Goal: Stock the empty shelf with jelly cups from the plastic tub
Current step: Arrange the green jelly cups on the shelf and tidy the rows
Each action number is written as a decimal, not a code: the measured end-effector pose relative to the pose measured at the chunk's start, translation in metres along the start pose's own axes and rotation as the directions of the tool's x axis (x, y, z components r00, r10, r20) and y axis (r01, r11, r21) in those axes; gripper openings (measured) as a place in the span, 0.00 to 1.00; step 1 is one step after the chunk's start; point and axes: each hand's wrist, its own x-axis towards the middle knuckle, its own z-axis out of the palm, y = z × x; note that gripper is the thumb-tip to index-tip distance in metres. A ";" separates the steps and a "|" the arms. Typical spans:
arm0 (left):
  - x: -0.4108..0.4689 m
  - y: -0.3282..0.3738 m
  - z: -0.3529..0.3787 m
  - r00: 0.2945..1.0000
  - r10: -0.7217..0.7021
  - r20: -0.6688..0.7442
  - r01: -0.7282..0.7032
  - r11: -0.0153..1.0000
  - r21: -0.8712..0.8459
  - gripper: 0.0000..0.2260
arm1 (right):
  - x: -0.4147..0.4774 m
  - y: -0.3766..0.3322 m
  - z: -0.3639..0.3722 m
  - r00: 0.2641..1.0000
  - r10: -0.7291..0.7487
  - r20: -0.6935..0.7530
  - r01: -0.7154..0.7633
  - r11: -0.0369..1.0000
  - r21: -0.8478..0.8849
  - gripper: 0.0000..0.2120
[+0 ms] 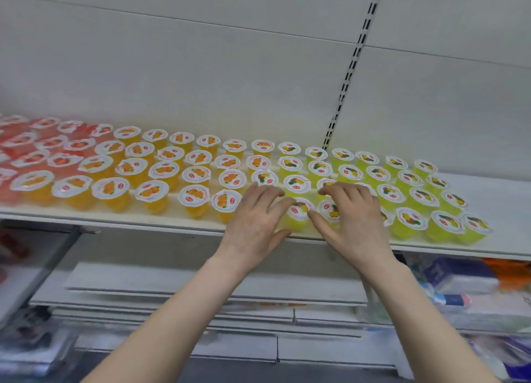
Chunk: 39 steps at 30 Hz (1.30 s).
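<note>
A yellow cup point(298, 219) stands at the shelf's point(143, 219) front edge, held by the left grip point(258, 213) from 9 o'clock. The right grip point(353, 219), at 3 o'clock, lies relaxed, thumb touching it. Orange cups point(151, 194) fill rows toward 9 o'clock.

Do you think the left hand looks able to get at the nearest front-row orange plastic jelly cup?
Probably yes: the orange plastic jelly cup stands beside the left hand, front row on the white shelf, nothing between them.
</note>
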 end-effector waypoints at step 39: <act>0.060 -0.137 -0.053 0.918 -0.175 0.356 0.122 0.978 0.166 0.16 | 0.151 -0.085 0.078 0.868 0.189 0.459 -0.120 0.977 -0.176 0.18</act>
